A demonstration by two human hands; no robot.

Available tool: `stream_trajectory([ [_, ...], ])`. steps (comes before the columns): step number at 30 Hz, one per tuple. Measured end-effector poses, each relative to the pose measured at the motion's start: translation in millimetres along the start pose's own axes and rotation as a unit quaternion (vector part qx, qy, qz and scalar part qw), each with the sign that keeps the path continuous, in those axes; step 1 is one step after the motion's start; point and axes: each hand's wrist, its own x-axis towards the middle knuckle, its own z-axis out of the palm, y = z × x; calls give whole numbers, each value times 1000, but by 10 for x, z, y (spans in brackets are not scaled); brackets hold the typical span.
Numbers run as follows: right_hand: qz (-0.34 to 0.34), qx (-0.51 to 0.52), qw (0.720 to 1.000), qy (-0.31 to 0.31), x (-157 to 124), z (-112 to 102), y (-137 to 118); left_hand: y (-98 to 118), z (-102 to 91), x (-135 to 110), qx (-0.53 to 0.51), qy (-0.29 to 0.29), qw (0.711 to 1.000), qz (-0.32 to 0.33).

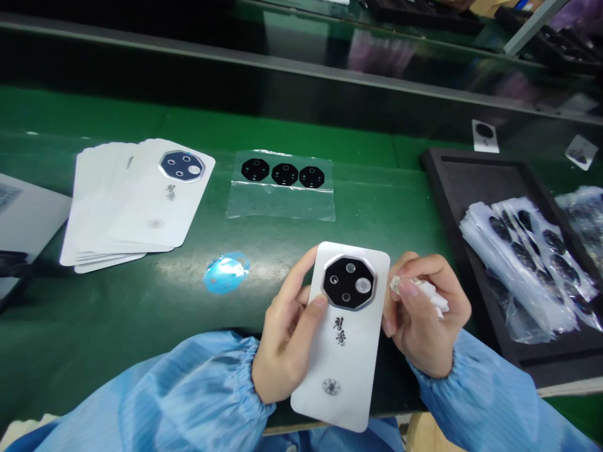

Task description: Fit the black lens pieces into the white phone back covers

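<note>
My left hand [292, 326] grips a white phone back cover [353, 358] by its left side, thumb on the front face near the black octagonal camera plate [349, 282]. Dark lettering and a round emblem show below that plate. Beside the cover's right edge, my right hand [426, 307] pinches a crumpled white wipe [432, 295] between thumb and fingers. A shiny blue piece of film [227, 272] lies on the green bench to the left of my left hand.
Fanned white back covers [141, 207] lie at the left. Farther back is a clear sheet [282, 204] with three black octagonal pieces. A black tray [452, 188] at the right holds bagged dark camera pieces [522, 263]. A raised dark ledge [235, 69] runs along the back.
</note>
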Motion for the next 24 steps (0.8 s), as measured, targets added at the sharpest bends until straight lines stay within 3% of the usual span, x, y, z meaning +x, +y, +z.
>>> stream_trajectory([
  [13,-38,-50,998,-9,3,-2,10,-23,-4,-22,33,24,999,-1],
  [19,-70,-112,990,-40,-21,-41,-20,-43,-19,-20,55,16,998,21],
  [24,-74,-102,992,-28,-40,-47,-16,-27,-13,-30,46,8,999,28],
])
